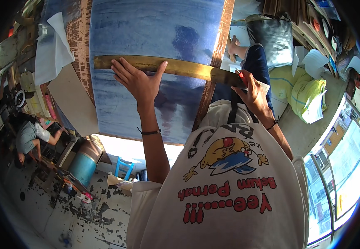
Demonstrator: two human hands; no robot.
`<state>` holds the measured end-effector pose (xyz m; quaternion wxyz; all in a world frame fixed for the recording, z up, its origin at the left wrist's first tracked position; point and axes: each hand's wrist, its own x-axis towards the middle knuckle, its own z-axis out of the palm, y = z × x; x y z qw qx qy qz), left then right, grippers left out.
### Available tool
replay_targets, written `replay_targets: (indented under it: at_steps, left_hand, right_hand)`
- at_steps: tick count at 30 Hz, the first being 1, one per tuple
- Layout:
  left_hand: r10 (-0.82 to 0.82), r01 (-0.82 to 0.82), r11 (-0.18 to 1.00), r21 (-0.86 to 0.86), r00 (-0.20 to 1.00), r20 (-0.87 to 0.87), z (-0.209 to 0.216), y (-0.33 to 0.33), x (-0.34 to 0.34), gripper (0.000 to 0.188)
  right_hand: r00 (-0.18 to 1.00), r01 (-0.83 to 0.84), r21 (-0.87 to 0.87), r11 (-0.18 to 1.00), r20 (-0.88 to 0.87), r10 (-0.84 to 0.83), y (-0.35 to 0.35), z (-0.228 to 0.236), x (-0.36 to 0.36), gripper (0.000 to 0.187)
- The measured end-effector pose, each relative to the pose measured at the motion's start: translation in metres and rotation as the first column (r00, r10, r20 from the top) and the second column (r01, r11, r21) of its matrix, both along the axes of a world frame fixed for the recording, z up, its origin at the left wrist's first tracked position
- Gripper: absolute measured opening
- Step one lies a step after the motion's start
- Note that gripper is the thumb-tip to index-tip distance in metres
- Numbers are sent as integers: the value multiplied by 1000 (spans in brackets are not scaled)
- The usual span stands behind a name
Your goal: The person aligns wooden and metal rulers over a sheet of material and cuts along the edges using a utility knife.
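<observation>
Brass-coloured strip [192, 71] is laid crosswise over the blue panel [155, 33], right end run past the panel's brown border [220, 43]. Left hand [139, 85] is placed on the strip's lower edge, fingers spread wide, nothing gripped. Small red-and-white item [242, 79] is held in the right hand [254, 94], fingers curled round it, at the strip's right end; type can't be told, nor whether the strip is also pinched. Yellow-green sack [308, 93] is seen farther right.
</observation>
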<state>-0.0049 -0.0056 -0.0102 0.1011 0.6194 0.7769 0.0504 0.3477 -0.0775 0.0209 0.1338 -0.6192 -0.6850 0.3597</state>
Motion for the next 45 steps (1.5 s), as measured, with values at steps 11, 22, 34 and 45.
replay_targets:
  at_steps: [11,22,34,45]
  left_hand:
    - [-30,27,999,-34,996,-82,21,1,16,137]
    - [3,-2,999,-48,1000,27,18,1,19,153]
    - [1,-1,1000,-31,1000,18,20,4,20,142]
    - [19,-19,1000,-16,1000,-2,21,4,20,150]
  right_hand:
    - [1000,-2,41,999,-6,2,3,1,-1,62]
    - [990,134,29,991,-37,-133,36,20,-15,45]
    - [810,-557,308,771,-1,586,186,22,-256,51]
    - [728,-685,-1,729,-51,684,195,16,-287,44]
